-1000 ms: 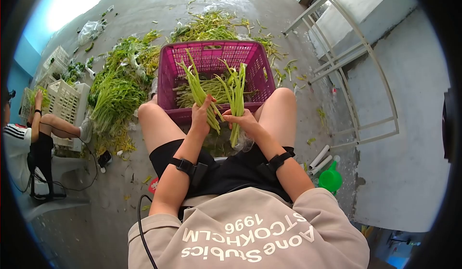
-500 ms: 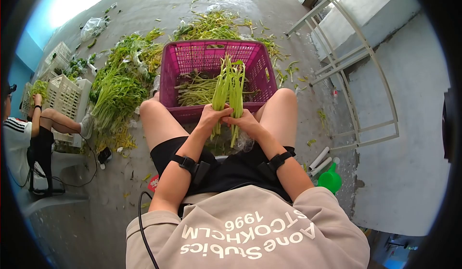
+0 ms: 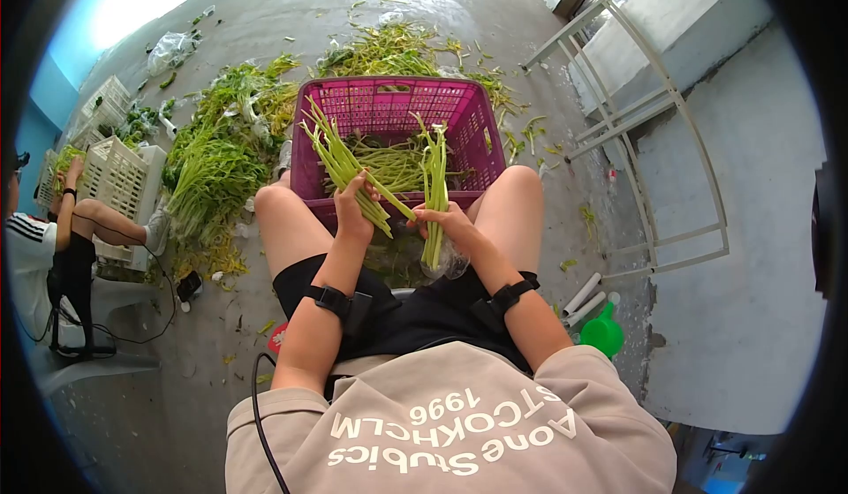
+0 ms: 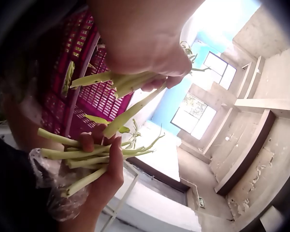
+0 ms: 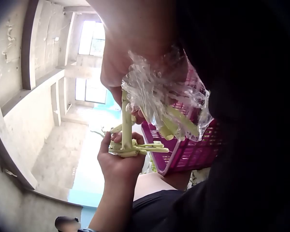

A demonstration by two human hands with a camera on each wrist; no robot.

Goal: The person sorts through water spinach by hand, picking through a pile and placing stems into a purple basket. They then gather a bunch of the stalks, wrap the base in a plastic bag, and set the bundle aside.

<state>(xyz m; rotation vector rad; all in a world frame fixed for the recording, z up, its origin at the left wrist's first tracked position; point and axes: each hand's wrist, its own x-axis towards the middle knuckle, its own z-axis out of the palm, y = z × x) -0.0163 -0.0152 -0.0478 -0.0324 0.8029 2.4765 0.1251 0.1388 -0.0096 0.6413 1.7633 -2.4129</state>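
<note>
In the head view, my left hand (image 3: 355, 210) grips a bunch of pale green leafy-vegetable stalks (image 3: 334, 160), fanned toward the upper left over the near rim of a magenta plastic crate (image 3: 311, 141). My right hand (image 3: 449, 220) holds a second, upright bunch of stalks (image 3: 435, 172). Between that hand's thumb and fingers is the lower end of a single stalk (image 3: 393, 199) that slants across from the left bunch; the left wrist view shows this stalk (image 4: 135, 110) bridging both hands. Clear crumpled plastic (image 5: 157, 94) hangs at my right hand. More trimmed stalks (image 3: 384, 165) lie inside the crate.
Heaps of leafy greens (image 3: 216, 154) lie on the floor left of the crate, with scraps (image 3: 389, 48) behind it. A metal frame (image 3: 658, 105) leans at the right wall, near a green plastic vessel (image 3: 602, 331). Another person (image 3: 44, 238) sits far left beside white crates (image 3: 115, 181).
My hands came together with both bunches side by side, then parted again. The left bunch has swung to the left, and one stalk now stretches from it to my right hand.
</note>
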